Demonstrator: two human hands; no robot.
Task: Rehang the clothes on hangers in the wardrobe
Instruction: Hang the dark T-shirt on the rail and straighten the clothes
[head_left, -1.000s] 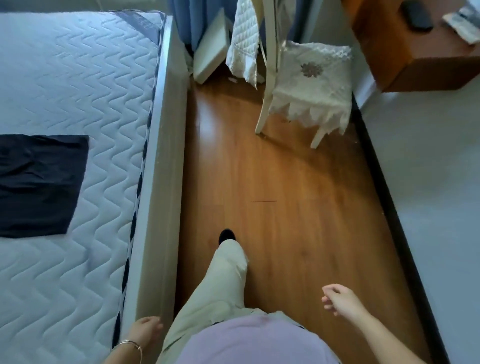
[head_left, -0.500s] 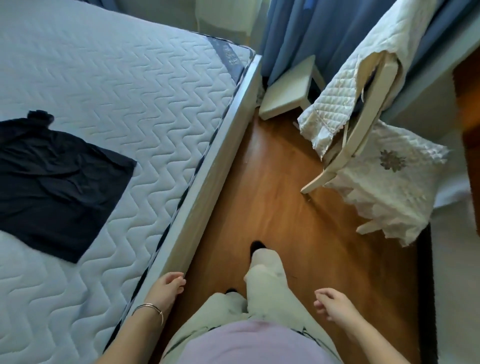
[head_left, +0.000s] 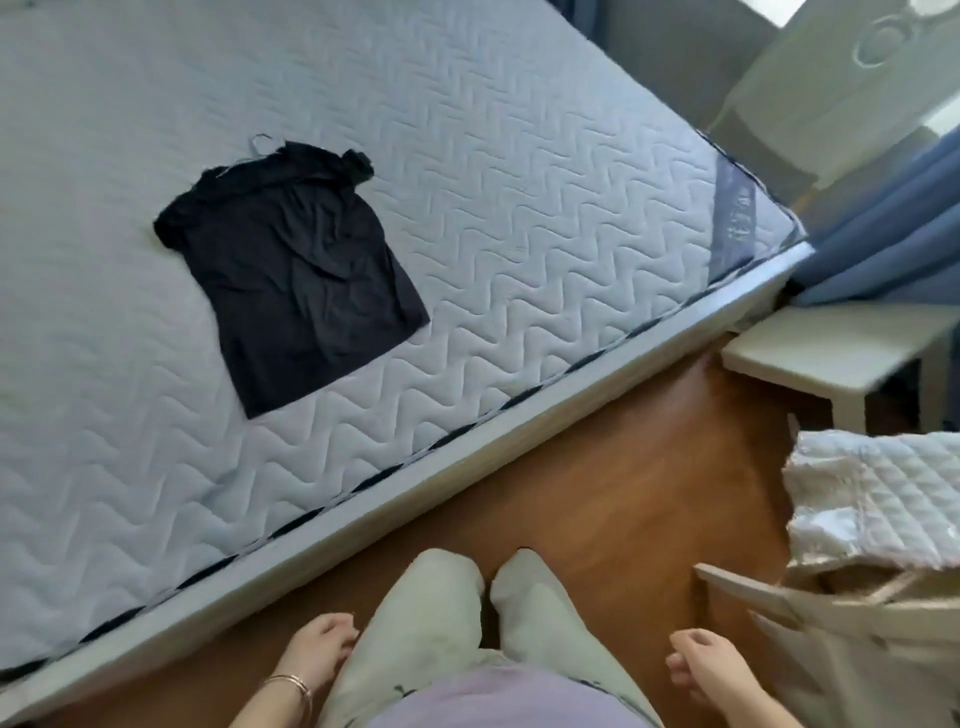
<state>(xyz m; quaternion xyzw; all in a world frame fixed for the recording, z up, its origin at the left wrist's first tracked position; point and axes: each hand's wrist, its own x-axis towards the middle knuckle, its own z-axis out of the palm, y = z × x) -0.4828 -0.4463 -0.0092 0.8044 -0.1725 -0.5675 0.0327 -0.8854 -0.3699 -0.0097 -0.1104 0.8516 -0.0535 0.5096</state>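
Note:
A black short-sleeved top (head_left: 293, 273) lies flat on the quilted white mattress (head_left: 519, 208), left of centre. A thin wire hanger hook (head_left: 260, 143) sticks out at its collar. My left hand (head_left: 317, 652) hangs beside my left leg near the bed frame, fingers loosely curled, holding nothing. My right hand (head_left: 701, 662) hangs at my right side, fingers loosely curled and empty. Both hands are well below the top and apart from it.
The grey bed frame edge (head_left: 467, 457) runs diagonally across the view. A brown wooden floor (head_left: 623, 493) lies between bed and furniture. A white stool (head_left: 831, 353) and blue curtain (head_left: 893, 218) stand at right. A chair with a quilted white cover (head_left: 872, 504) is close on my right.
The view has swung left toward the bed, bringing the whole black top into sight. My left hand has come off the bed frame edge and now hangs by my leg.

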